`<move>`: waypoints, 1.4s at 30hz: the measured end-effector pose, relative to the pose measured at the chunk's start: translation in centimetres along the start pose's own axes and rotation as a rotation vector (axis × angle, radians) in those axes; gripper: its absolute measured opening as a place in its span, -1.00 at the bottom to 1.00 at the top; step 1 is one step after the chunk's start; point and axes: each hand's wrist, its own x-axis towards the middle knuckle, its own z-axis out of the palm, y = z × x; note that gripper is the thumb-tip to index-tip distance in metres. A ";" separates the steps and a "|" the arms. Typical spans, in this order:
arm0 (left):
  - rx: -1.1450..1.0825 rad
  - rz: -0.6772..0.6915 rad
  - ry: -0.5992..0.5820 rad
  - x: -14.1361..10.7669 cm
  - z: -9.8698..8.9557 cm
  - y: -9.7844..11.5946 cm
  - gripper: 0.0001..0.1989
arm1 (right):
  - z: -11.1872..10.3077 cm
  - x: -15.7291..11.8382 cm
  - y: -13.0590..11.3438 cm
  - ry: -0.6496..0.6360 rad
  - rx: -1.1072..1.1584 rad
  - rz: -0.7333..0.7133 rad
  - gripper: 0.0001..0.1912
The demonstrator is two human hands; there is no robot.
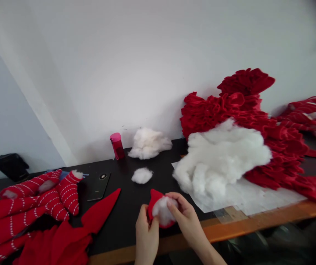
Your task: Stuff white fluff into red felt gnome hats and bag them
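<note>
Near the table's front edge, my left hand (pixel 147 232) grips the left side of a small red cloth piece (pixel 152 198) with a pointed tip. White stuffing (pixel 162 209) fills its opening. My right hand (pixel 184 215) is closed at the right side, with thumb and fingers pinching the stuffing at the opening. A small tuft of stuffing (pixel 142 175) lies on the table just beyond. To the right, a big heap of white stuffing (pixel 224 158) rests on a white sheet (pixel 273 195).
Red cloth pieces (pixel 246 106) pile against the wall. At left lie red striped stuffed pieces (pixel 17 209), a pointed red piece (pixel 101 213) and a phone (pixel 99 187). A pink-lidded bottle (pixel 117 146) stands beside another stuffing clump (pixel 149 143). The wooden table edge (pixel 240 228) runs along the front.
</note>
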 end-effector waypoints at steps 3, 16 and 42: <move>0.030 0.021 -0.070 -0.7 0.2 -0.1 -0.86 | 0.2 -0.2 0.7 0.030 -0.012 -0.011 -0.82; 0.151 0.027 0.042 0.3 0.1 0.3 -0.89 | 1.0 0.3 -0.8 0.032 -0.313 -0.276 -0.64; 0.169 0.062 -0.020 -0.1 -0.7 -0.8 -0.75 | 0.7 -1.6 0.7 -0.033 -0.032 -0.009 -0.75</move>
